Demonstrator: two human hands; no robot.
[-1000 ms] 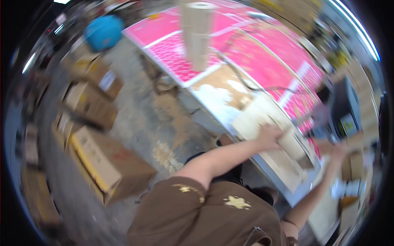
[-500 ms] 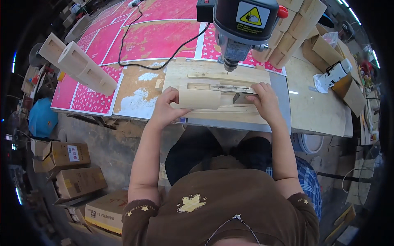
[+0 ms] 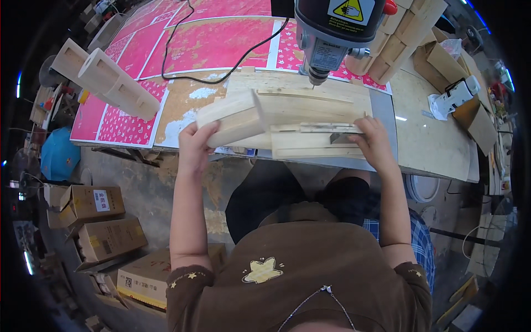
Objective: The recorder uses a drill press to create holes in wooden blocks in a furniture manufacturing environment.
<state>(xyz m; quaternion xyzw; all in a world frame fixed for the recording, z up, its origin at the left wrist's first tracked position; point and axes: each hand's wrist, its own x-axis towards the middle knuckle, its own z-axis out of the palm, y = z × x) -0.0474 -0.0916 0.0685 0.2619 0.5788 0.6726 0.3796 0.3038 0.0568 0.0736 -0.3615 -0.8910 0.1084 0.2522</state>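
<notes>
My left hand is closed around the near end of a pale wooden cylinder, tilted and held up left of the jig; a recessed flat runs along its side and its right end is blurred by motion. A wooden jig with raised strips lies slightly askew near the table edge. My right hand pinches a dark metal plate at the jig's right end, fingertips resting on the strips. Beyond the jig, the drill press stands with its thin bit above a wooden board.
Wooden cylinders stand stacked at the left; more stacked wooden pieces rise at the right behind the drill. A black cable crosses the pink sheeting. An open cardboard box and a white bottle-like object sit farther right.
My left hand has lifted the cylinder off the jig and carried it left, turning and tilting it. The jig has shifted nearer and to the right, with my right hand still at its end.
</notes>
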